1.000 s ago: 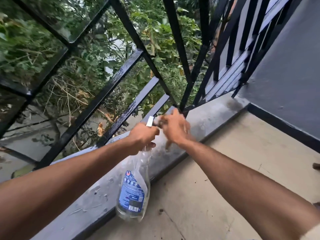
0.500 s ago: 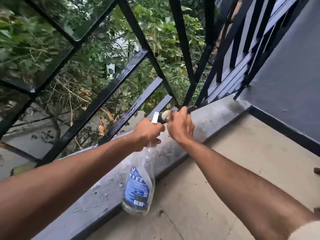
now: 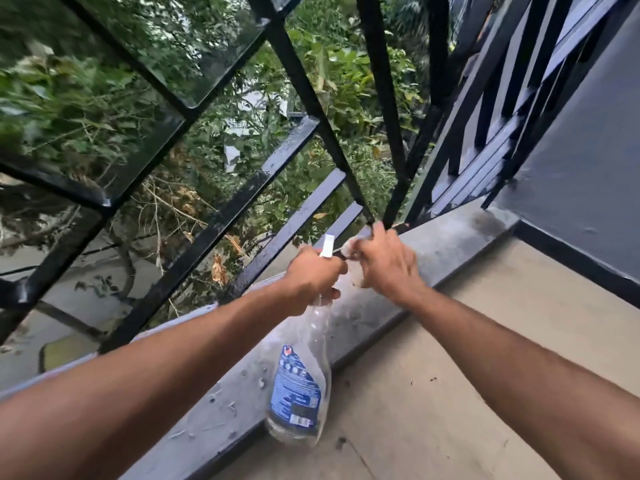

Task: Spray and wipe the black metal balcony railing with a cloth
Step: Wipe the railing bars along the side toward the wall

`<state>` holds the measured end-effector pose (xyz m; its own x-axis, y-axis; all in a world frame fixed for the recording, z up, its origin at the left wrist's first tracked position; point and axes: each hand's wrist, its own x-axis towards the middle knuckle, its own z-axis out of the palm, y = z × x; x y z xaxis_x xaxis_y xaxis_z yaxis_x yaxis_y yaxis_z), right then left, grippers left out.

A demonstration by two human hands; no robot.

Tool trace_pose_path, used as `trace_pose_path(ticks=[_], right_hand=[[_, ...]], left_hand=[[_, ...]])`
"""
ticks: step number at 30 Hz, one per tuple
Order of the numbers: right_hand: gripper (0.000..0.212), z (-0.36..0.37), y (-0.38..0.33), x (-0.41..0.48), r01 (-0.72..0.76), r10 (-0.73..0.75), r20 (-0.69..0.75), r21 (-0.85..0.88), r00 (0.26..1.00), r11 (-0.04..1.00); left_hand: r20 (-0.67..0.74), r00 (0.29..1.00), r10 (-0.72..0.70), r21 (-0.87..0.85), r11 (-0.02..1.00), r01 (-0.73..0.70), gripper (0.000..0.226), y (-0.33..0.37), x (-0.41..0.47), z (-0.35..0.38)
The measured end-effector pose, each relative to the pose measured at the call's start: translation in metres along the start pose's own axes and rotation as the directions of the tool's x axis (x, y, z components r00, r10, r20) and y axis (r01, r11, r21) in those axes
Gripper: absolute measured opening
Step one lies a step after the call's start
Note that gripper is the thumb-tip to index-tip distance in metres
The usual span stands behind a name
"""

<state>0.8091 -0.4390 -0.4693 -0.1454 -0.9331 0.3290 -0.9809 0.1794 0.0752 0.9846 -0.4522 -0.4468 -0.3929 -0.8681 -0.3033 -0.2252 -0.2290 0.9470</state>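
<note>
The black metal railing [image 3: 239, 206] runs across the view, its bars meeting the ledge near the middle. My left hand [image 3: 313, 275] grips the neck of a clear spray bottle [image 3: 299, 386] with a blue label and a white nozzle; the bottle hangs down over the ledge. My right hand [image 3: 384, 261] is closed on a pale cloth [image 3: 353, 251], mostly hidden under the fingers, and presses it against the foot of a railing bar where the bar meets the ledge. The two hands are almost touching.
A grey concrete ledge [image 3: 446, 244] with white specks carries the railing. The balcony floor [image 3: 450, 393] lies to the right and a grey wall [image 3: 585, 168] with a dark skirting stands beyond it. Trees and a drop lie behind the bars.
My right hand with the cloth has slid up and away along the base of the bar. The left hand and bottle have followed slightly the same way.
</note>
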Motion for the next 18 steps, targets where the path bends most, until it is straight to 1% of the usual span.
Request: trace_pose_path(ticks=[1,2,3,5,6,8,10,12,14,16,18], right_hand=[[0.012,-0.005,0.008,0.007,-0.008,0.006,-0.045,-0.046,0.999,0.999],[0.012,-0.008,0.012,0.011,-0.049,0.043,-0.091,-0.068,0.995,0.996],[0.011,-0.007,0.012,0.011,-0.095,0.087,-0.128,-0.053,0.988,0.994],[0.011,0.003,0.0,0.002,-0.16,0.163,-0.127,0.028,0.979,0.987],[0.013,0.01,-0.009,-0.007,-0.16,0.165,-0.101,0.049,0.981,0.986],[0.015,0.015,-0.017,-0.016,-0.101,0.102,-0.034,0.048,0.994,0.994],[0.014,0.006,-0.009,-0.01,-0.058,0.058,-0.008,0.053,0.998,0.997],[0.012,-0.001,0.006,0.002,-0.051,0.052,-0.065,0.018,0.997,0.999],[0.013,-0.004,0.015,0.008,-0.112,0.116,-0.123,0.033,0.986,0.993],[0.016,0.0,0.011,0.005,-0.046,0.05,-0.069,0.055,0.996,0.997],[0.021,0.003,0.012,-0.001,0.035,-0.04,0.025,0.154,0.999,0.987]], left_hand=[[0.001,1.0,-0.006,-0.003,1.0,0.006,0.008,0.0,-0.001,0.0],[0.003,1.0,-0.009,0.0,1.0,0.009,0.007,-0.001,-0.001,-0.001],[0.008,1.0,-0.007,0.001,1.0,0.007,0.006,-0.001,-0.002,-0.001],[0.02,1.0,-0.004,0.006,1.0,0.004,0.006,-0.003,-0.004,-0.002],[0.022,1.0,0.0,0.006,1.0,-0.001,0.006,-0.004,-0.004,-0.002],[0.024,1.0,0.003,-0.008,1.0,-0.003,0.006,-0.005,-0.003,-0.002],[0.019,1.0,0.008,-0.023,1.0,-0.007,0.004,-0.005,-0.001,-0.001],[0.011,1.0,0.005,-0.023,1.0,-0.005,0.002,-0.008,0.001,0.0],[0.017,1.0,0.009,-0.011,1.0,-0.009,0.004,-0.01,0.003,0.002],[0.033,0.999,0.016,-0.004,1.0,-0.016,0.009,-0.014,0.004,0.002],[0.05,0.998,0.024,0.01,1.0,-0.025,0.014,-0.015,0.006,0.005]])
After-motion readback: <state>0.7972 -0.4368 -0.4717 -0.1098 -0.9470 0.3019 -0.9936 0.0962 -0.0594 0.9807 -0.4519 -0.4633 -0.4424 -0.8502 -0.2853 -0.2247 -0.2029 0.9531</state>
